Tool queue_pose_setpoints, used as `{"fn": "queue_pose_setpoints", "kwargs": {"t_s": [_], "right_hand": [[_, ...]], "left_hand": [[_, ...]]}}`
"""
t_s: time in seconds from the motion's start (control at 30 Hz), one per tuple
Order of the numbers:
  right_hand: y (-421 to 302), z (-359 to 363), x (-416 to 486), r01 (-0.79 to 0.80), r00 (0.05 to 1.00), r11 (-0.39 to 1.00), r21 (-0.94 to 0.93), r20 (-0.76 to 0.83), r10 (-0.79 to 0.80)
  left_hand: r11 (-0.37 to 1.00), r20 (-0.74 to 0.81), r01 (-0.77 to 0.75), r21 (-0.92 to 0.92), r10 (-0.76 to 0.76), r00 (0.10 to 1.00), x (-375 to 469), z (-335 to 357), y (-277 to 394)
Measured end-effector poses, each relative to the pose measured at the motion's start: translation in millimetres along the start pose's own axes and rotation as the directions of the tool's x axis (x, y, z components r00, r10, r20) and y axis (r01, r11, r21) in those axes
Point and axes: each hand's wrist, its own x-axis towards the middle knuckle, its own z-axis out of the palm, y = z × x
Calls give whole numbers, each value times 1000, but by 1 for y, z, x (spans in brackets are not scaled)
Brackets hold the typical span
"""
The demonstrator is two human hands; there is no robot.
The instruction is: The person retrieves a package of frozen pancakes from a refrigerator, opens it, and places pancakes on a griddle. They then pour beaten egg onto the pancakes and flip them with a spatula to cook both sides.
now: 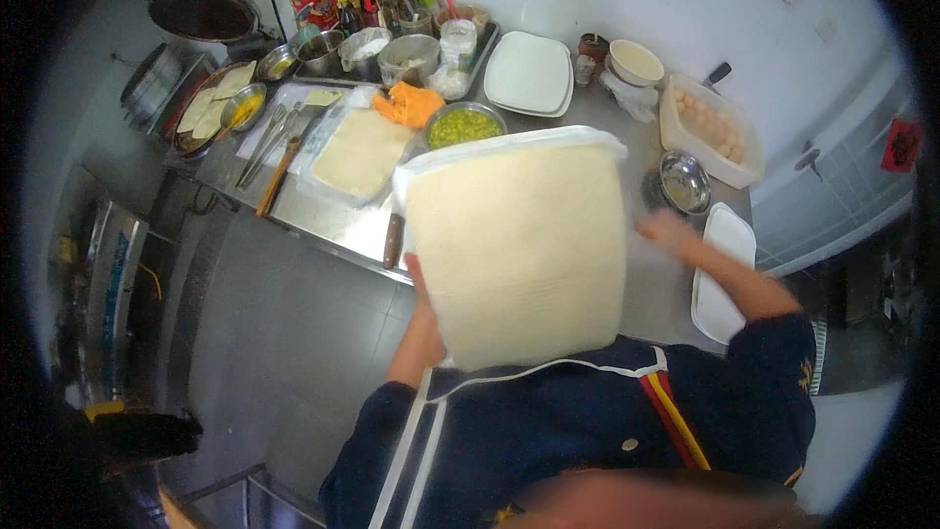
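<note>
A large square sheet of pale dough (518,250) lies on a white tray or plastic backing (514,141), whose edge shows along the far side. It is lifted in front of my chest. My left hand (424,308) grips its left edge, most of the fingers hidden beneath. My right hand (668,233) is blurred, apart from the sheet on its right, just nearer to me than a small steel bowl (684,184). Whether its fingers are closed on anything is unclear. A wooden-handled tool (393,241) lies on the steel table (345,224) left of the sheet, partly covered.
A bowl of chopped green-yellow filling (464,126), an orange cloth (409,104) and another dough sheet (361,150) lie beyond and left. White plates (529,72) stand at the back, more plates (723,286) at right. An egg bin (679,128) and a round griddle (202,11) flank the table.
</note>
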Motion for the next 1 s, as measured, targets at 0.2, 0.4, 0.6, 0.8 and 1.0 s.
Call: {"fn": "queue_pose_setpoints", "kwargs": {"t_s": [0.2,0.4,0.6,0.8,1.0], "right_hand": [[-52,2,-145,96,966,859,503,160,-202],[-62,-46,-154,226,879,731,644,189,-438],[-68,-7,-105,156,906,493,856,74,-416],[-83,129,18,32,996,337,941,-2,-89],[-63,156,83,97,984,308,946,-45,-171]], "left_hand": [[992,-88,39,123,-28,996,5,-34,6],[843,-67,311,439,-315,947,42,-41,15],[685,-269,565,460,-499,824,92,-34,-31],[689,-259,628,362,-573,778,124,-99,-114],[448,-319,554,701,-498,806,162,-78,-134]]}}
